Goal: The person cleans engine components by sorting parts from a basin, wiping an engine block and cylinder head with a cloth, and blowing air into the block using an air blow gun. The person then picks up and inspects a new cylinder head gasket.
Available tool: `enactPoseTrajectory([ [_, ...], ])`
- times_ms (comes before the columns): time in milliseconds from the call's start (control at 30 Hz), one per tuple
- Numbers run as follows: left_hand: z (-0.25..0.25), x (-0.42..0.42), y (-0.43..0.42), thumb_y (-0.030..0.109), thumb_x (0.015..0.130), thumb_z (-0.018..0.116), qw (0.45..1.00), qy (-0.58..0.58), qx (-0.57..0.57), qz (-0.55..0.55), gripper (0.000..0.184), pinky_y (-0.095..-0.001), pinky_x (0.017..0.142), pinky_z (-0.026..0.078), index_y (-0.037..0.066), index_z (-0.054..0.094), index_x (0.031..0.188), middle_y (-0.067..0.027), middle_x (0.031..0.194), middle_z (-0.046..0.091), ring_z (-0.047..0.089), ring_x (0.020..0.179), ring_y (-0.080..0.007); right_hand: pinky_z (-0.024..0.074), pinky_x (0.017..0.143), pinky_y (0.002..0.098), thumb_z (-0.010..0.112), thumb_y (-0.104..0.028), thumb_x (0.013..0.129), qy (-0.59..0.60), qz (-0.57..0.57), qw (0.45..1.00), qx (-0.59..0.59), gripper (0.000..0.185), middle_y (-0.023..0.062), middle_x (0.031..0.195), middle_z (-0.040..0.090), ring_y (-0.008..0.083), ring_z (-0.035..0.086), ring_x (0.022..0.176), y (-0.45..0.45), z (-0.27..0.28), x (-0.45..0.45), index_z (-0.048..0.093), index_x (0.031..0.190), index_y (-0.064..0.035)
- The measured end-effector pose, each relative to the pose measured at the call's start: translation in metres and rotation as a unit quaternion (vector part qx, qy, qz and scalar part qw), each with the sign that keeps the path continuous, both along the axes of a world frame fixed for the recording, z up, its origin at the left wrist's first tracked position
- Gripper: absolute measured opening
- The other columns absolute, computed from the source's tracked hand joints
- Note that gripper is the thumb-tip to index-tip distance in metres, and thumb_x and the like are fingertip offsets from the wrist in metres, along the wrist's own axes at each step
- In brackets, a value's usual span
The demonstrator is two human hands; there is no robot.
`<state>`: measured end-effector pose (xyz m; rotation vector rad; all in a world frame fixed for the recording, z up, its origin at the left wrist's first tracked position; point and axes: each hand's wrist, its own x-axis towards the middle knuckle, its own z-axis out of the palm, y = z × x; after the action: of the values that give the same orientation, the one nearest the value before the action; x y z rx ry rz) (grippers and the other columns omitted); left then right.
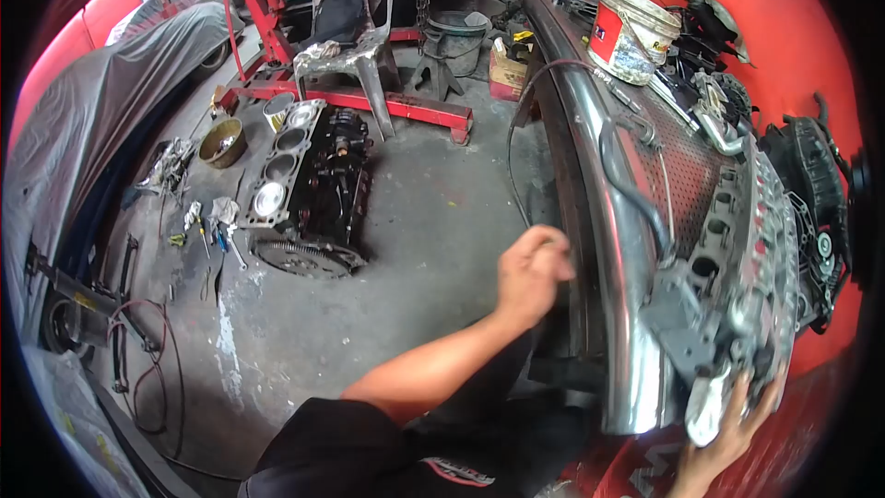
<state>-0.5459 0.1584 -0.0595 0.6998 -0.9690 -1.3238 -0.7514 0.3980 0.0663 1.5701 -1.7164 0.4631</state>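
Observation:
My left hand (533, 277) is raised beside the chrome bumper, fingers curled in and slightly blurred. Whether anything is inside it, I cannot make out. At the lower right, my right hand (733, 429) reaches to the near end of an engine cylinder head (751, 231), two fingers extended against the metal. A white rag (706, 410) is gripped on the thumb side of that hand. The cylinder head lies along the right edge of the bench, its ports showing. Just left of its near end is a dark metal bracket (680, 318).
The long chrome bumper (590, 120) borders a perforated metal bench top (678, 175) holding tools and a paint bucket (634, 32). On the floor stand an engine block (309, 166), a plastic chair (355, 46), a red stand leg (369, 103) and scattered tools. Covered vehicles are at left.

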Motion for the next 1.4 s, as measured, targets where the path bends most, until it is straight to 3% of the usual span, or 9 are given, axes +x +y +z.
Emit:
enactPoseTrajectory([
  [100,-0.046,0.031,-0.034,0.012,0.09,0.043,0.97,-0.19,0.15,0.021,0.021,-0.0334,0.053,0.05,0.0,0.059,0.086,-0.0087,0.061,0.059,0.06,0.054,-0.0184,0.061,0.07,0.0376,0.086,-0.024,0.078,0.086,-0.054,0.995,-0.006,0.053,0.0281,0.138,0.052,0.0423,0.062,0.115,0.001,-0.004,-0.011,0.068,0.126,-0.0114],
  [300,-0.036,0.069,-0.035,0.014,0.095,0.047,0.927,-0.237,0.286,-0.049,0.022,-0.0368,0.053,0.054,-0.001,0.06,0.085,-0.011,0.069,0.062,0.062,0.055,-0.0204,0.0409,0.105,0.0584,0.088,-0.03,0.064,-0.236,-0.094,0.924,0.284,0.078,0.0371,0.15,0.031,0.0565,0.041,0.13,0.026,0.041,0.024,0.061,0.138,-0.0241],
  [767,-0.015,0.125,-0.286,0.011,0.083,0.063,0.774,-0.284,0.564,-0.043,0.018,-0.0344,0.042,0.05,0.004,0.068,0.067,-0.0122,0.06,0.065,0.065,0.05,-0.0217,0.0437,0.105,0.0426,0.07,-0.017,0.082,-0.563,-0.109,0.738,0.355,0.057,0.0253,0.15,0.037,0.0385,0.05,0.126,-0.113,0.137,0.16,0.057,0.136,-0.0049],
  [900,0.003,0.136,-0.521,0.02,0.062,0.076,0.577,-0.75,0.197,-0.256,0.007,-0.0371,0.064,0.055,0.023,0.077,0.068,-0.0011,0.082,0.075,0.072,0.069,-0.0177,0.0442,0.103,0.0418,0.067,-0.022,0.084,-0.568,-0.176,0.721,0.355,0.055,0.024,0.146,0.04,0.0364,0.052,0.124,-0.242,0.144,0.181,0.057,0.135,-0.0031],
  [967,0.02,0.125,-0.635,0.028,0.068,0.075,0.514,-0.854,-0.083,0.007,0.008,-0.041,0.068,0.054,0.021,0.077,0.071,-0.0025,0.076,0.074,0.073,0.078,-0.0189,0.0445,0.102,0.0413,0.066,-0.024,0.086,-0.572,-0.204,0.707,0.361,0.055,0.0234,0.144,0.042,0.0354,0.052,0.123,-0.288,0.147,0.188,0.057,0.135,-0.0022],
  [1000,0.092,0.126,-0.706,0.038,0.089,0.064,0.54,-0.812,0.052,-0.214,0.037,-0.0421,0.092,0.053,0.009,0.073,0.11,-0.0125,0.122,0.069,0.066,0.112,-0.0311,0.0446,0.102,0.0411,0.065,-0.025,0.086,-0.573,-0.216,0.701,0.366,0.054,0.0231,0.143,0.043,0.0349,0.052,0.122,-0.305,0.149,0.191,0.057,0.135,-0.0018],
  [1133,0.184,0.095,-0.8,0.04,0.081,0.075,0.825,-0.483,0.19,0.225,0.077,-0.0482,0.087,0.054,-0.013,0.043,0.128,-0.0308,0.102,0.068,0.066,0.104,-0.044,0.0451,0.101,0.0402,0.062,-0.03,0.089,-0.582,-0.252,0.674,0.378,0.054,0.0218,0.139,0.046,0.0328,0.054,0.12,-0.349,0.162,0.198,0.057,0.134,0.0],
  [1267,0.181,0.07,-0.727,0.033,0.084,0.072,0.897,-0.423,0.098,0.088,0.068,-0.0527,0.08,0.054,0.005,0.042,0.138,-0.0245,0.096,0.071,0.068,0.092,-0.0444,0.0456,0.099,0.0394,0.06,-0.035,0.092,-0.591,-0.267,0.662,0.375,0.055,0.0205,0.135,0.05,0.0307,0.055,0.118,-0.365,0.174,0.2,0.057,0.133,0.0018],
  [1400,0.084,0.071,-0.543,0.041,0.089,0.063,0.796,-0.567,0.195,-0.08,0.069,-0.054,0.089,0.053,0.002,0.042,0.141,-0.0281,0.116,0.065,0.064,0.103,-0.0467,0.0462,0.098,0.0385,0.057,-0.039,0.094,-0.6,-0.274,0.657,0.365,0.057,0.0192,0.132,0.054,0.0286,0.056,0.116,-0.366,0.185,0.199,0.057,0.133,0.0036],
])
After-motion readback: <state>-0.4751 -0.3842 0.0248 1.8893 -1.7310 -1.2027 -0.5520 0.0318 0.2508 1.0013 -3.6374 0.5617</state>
